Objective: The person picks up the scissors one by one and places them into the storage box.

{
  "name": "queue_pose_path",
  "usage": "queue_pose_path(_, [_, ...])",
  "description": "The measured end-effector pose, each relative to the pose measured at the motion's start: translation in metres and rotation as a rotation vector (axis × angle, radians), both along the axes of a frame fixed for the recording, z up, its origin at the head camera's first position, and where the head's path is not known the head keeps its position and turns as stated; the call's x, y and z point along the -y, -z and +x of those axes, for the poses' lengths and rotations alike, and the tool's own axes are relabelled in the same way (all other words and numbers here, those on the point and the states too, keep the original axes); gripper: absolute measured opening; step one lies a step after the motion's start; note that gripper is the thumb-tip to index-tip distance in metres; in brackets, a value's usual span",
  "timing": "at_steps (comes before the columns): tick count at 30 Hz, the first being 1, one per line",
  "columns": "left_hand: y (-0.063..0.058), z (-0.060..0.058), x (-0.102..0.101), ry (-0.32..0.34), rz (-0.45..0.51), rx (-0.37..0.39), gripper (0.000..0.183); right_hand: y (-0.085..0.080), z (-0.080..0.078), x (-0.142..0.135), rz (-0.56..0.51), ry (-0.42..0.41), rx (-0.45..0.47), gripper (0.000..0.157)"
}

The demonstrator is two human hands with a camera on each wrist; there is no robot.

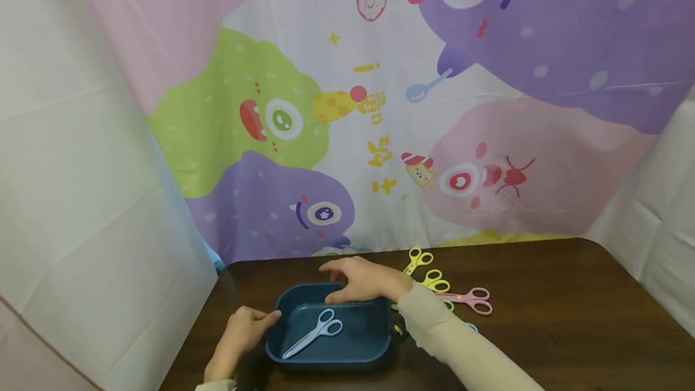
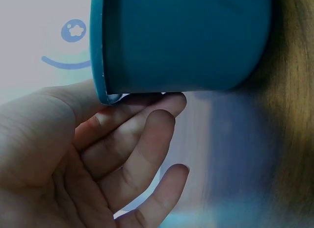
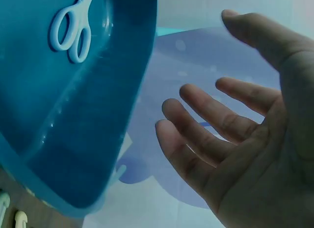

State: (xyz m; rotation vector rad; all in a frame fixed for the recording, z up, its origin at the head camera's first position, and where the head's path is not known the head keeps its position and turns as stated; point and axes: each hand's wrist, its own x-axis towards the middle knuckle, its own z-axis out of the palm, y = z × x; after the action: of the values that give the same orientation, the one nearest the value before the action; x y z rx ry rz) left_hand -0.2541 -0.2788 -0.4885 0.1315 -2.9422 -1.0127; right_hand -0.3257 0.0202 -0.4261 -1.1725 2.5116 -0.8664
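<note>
The left hand (image 1: 241, 335) pinches the blue tray's (image 1: 361, 332) rim (image 2: 97, 41) on the counter (image 1: 554, 318); the right hand (image 1: 359, 280), its grip loosely spread, holds nothing. Tray and enclosed pale-blue scissors (image 1: 313, 335) look light, stiff; rim and finger loops (image 3: 73, 29) suit holding.

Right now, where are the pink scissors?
In the head view, the pink scissors lie on the table, right of the blue tray, just beside yellow scissors.

Head cam high, fwd/down; wrist cams v. close; all see tray (image 1: 362, 332).
</note>
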Motion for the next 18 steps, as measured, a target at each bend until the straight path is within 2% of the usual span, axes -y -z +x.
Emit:
queue_pose_path(3, [-0.004,-0.004,-0.001,0.007,-0.001,0.007,0.047,-0.007,-0.001,-0.006,-0.012,0.006,-0.013,0.073])
queue_pose_path(10, [-0.001,-0.001,0.000,0.006,0.009,-0.014,0.048,-0.007,0.005,-0.017,-0.026,0.016,-0.064,0.080])
queue_pose_path(18, [-0.001,-0.002,0.000,0.008,-0.001,-0.019,0.046,-0.005,0.012,-0.039,0.002,0.093,-0.112,0.092])
